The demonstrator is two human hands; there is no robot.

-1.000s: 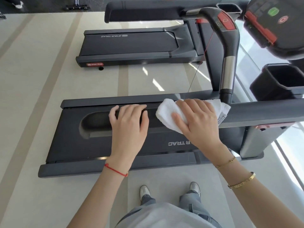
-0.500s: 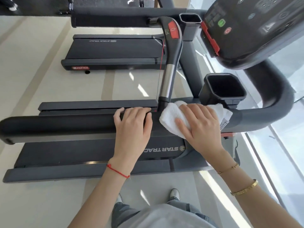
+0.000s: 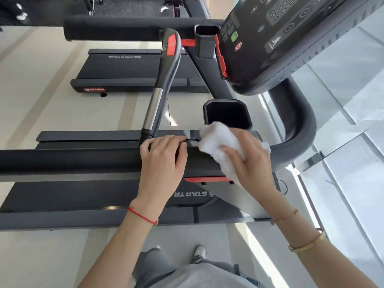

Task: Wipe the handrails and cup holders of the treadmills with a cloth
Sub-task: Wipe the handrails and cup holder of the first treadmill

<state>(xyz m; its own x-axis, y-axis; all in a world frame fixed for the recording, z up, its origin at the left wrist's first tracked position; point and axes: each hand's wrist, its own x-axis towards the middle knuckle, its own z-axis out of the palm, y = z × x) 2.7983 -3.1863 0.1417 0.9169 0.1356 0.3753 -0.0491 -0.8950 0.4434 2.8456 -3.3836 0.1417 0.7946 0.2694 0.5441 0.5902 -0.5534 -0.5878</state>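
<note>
1. A second treadmill (image 3: 133,69) stands on the pale floor (image 3: 41,113) at the far left, well apart from the near one, its belt marked with a brand name.
2. The near treadmill's dark side handrail (image 3: 68,161) runs across the view from the left edge toward the middle, above its belt deck (image 3: 83,194).
3. A curved grip bar (image 3: 160,88) with a red patch and a silver section comes down to the handrail, just beyond the left hand.
4. The left hand (image 3: 162,163) lies over the handrail, fingers curled over its far edge, holding it; a red string sits on the wrist.
5. The white cloth (image 3: 218,142) is bunched on the handrail, just in front of the black cup holder (image 3: 228,115) and touching its near rim.
6. The right hand (image 3: 249,161) grips the cloth, fingers closed around it, pressing it onto the rail; gold bracelets on the forearm.
7. The console (image 3: 291,38) with buttons overhangs at upper right, beside a window (image 3: 353,121).
</note>
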